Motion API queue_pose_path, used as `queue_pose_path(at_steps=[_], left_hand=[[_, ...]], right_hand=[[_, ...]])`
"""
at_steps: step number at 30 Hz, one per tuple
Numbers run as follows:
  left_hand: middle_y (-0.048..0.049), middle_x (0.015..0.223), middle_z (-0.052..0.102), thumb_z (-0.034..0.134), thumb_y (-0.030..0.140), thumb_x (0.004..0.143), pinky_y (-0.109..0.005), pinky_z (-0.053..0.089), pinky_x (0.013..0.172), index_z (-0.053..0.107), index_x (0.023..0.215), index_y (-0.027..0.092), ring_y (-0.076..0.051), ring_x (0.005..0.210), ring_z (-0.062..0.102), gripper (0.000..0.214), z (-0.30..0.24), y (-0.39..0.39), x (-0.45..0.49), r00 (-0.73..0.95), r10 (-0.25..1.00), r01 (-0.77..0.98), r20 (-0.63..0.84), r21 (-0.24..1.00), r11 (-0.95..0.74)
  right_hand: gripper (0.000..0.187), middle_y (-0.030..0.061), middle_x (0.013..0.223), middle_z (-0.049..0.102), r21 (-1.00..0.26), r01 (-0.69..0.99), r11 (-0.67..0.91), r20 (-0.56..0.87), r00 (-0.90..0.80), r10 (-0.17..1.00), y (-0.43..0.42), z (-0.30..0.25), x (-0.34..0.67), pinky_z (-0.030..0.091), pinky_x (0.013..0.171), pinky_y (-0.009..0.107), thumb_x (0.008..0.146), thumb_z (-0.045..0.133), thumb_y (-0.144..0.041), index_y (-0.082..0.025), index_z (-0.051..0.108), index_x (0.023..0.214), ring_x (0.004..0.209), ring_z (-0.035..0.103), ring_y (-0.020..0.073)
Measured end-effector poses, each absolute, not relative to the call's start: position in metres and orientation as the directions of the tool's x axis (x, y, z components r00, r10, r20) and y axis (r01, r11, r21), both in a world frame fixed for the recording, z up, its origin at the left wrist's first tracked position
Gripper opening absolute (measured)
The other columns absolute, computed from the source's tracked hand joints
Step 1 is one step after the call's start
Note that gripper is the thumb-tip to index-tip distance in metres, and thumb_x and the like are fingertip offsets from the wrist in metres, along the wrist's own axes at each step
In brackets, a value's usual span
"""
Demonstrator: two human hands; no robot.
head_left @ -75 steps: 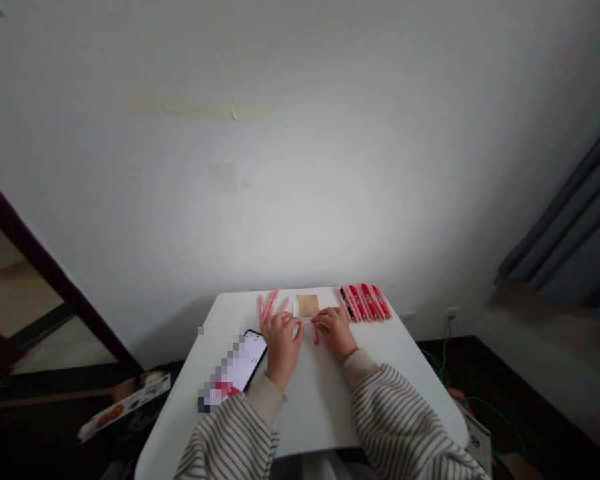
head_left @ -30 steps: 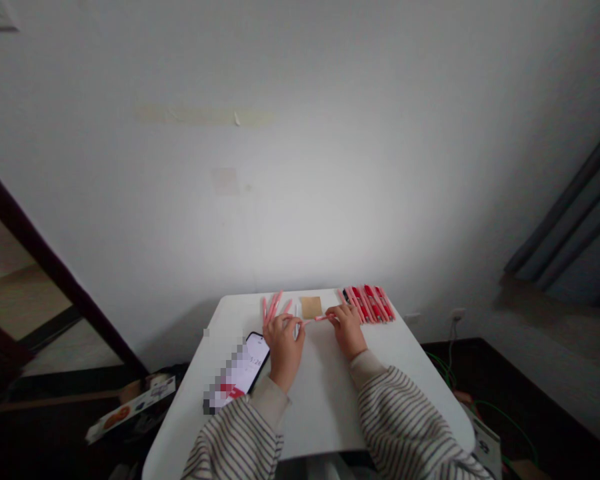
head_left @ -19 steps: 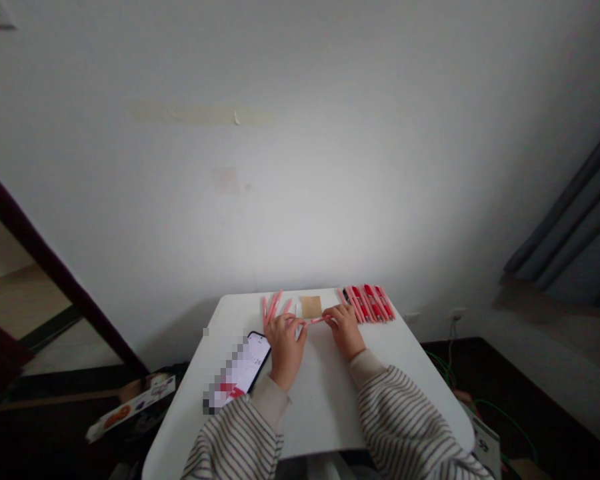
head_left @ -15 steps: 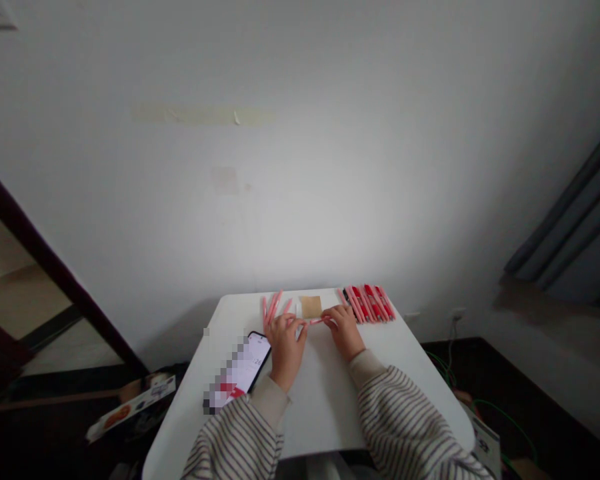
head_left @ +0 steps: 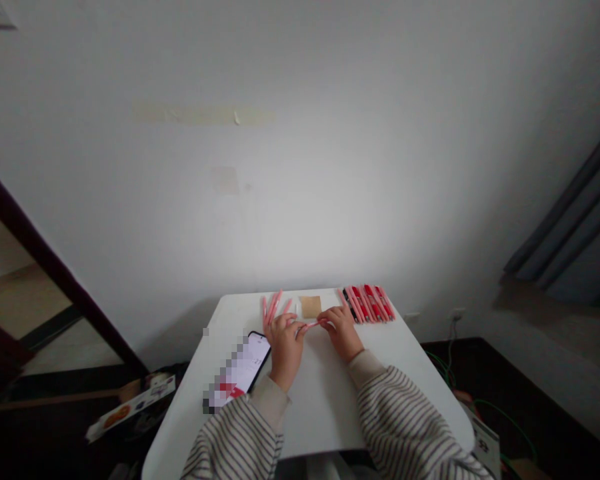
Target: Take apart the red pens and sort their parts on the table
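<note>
A slim pink pen (head_left: 310, 325) lies level between my two hands, just above the white table (head_left: 325, 400). My left hand (head_left: 284, 343) pinches its left end with closed fingers. The other end is in the closed fingertips of my right hand (head_left: 343, 333). Several pink pens (head_left: 274, 307) lie loose at the far left, partly behind my left hand. At the far right, beyond my right hand, is a row of pink, red and black pens (head_left: 367, 305). Between these groups sits a small tan square (head_left: 311, 307), apparently paper or card.
A phone (head_left: 243, 367) with a lit screen lies left of my left hand, partly blurred out by blocks. The table's back edge is close to a grey-white wall (head_left: 300, 200). Green cables (head_left: 505, 420) and a box (head_left: 487, 443) are on the floor at right.
The pen between my hands has tilted slightly, and my fingers have shifted a little. The pens on the table look unmoved.
</note>
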State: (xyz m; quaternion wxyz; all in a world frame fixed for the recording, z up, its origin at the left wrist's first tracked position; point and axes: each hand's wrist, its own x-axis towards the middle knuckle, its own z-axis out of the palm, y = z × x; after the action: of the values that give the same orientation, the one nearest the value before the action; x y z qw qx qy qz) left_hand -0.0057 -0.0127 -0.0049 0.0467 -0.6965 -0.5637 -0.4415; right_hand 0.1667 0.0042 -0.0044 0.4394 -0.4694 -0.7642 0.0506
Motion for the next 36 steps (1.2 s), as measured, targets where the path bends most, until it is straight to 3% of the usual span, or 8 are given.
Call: queue_pose_path(at_steps=[8, 16, 28, 36], left_hand=[[-0.0053, 0.1, 0.063, 0.063, 0.04, 0.079, -0.046, 0.036, 0.1, 0.072, 0.08, 0.026, -0.022, 0.102, 0.053, 0.017, -0.005, -0.0124, -0.0054, -0.033, 0.744, 0.83, 0.667, 0.433, -0.351], [-0.0051, 0.105, 0.063, 0.064, 0.034, 0.078, -0.047, 0.035, 0.1, 0.071, 0.088, 0.026, -0.024, 0.106, 0.052, 0.014, -0.0023, -0.0159, -0.0053, -0.039, 0.769, 0.851, 0.638, 0.424, -0.309], [-0.0055, 0.107, 0.061, 0.061, 0.034, 0.08, -0.048, 0.031, 0.1, 0.07, 0.086, 0.026, -0.024, 0.108, 0.05, 0.013, -0.0015, -0.0188, -0.0052, -0.056, 0.797, 0.867, 0.601, 0.425, -0.259], [-0.0054, 0.108, 0.062, 0.06, 0.035, 0.081, -0.047, 0.031, 0.099, 0.07, 0.086, 0.026, -0.024, 0.109, 0.05, 0.014, -0.0016, -0.0193, -0.0056, -0.055, 0.811, 0.868, 0.582, 0.429, -0.249]], right_hand=[[0.016, 0.0056, 0.088, 0.065, -0.5, 0.648, 0.575, 0.631, -0.182, 0.754, 0.0085, -0.0112, 0.167, 0.045, 0.085, 0.039, 0.085, 0.06, -0.019, -0.026, 0.072, 0.093, 0.094, 0.05, 0.0219], [0.016, 0.0061, 0.089, 0.06, -0.502, 0.706, 0.5, 0.638, -0.087, 0.765, 0.0085, -0.0119, 0.1682, 0.043, 0.085, 0.038, 0.086, 0.059, -0.024, -0.027, 0.073, 0.093, 0.094, 0.05, 0.0213], [0.018, 0.0064, 0.083, 0.067, -0.684, 0.547, 0.483, 0.607, 0.06, 0.793, 0.0107, -0.0126, 0.1709, 0.043, 0.084, 0.037, 0.087, 0.052, -0.029, -0.021, 0.068, 0.091, 0.09, 0.053, 0.0222], [0.018, 0.0064, 0.083, 0.067, -0.677, 0.56, 0.478, 0.596, 0.037, 0.802, 0.0103, -0.0123, 0.1728, 0.042, 0.084, 0.036, 0.087, 0.053, -0.029, -0.02, 0.068, 0.093, 0.09, 0.053, 0.0218]])
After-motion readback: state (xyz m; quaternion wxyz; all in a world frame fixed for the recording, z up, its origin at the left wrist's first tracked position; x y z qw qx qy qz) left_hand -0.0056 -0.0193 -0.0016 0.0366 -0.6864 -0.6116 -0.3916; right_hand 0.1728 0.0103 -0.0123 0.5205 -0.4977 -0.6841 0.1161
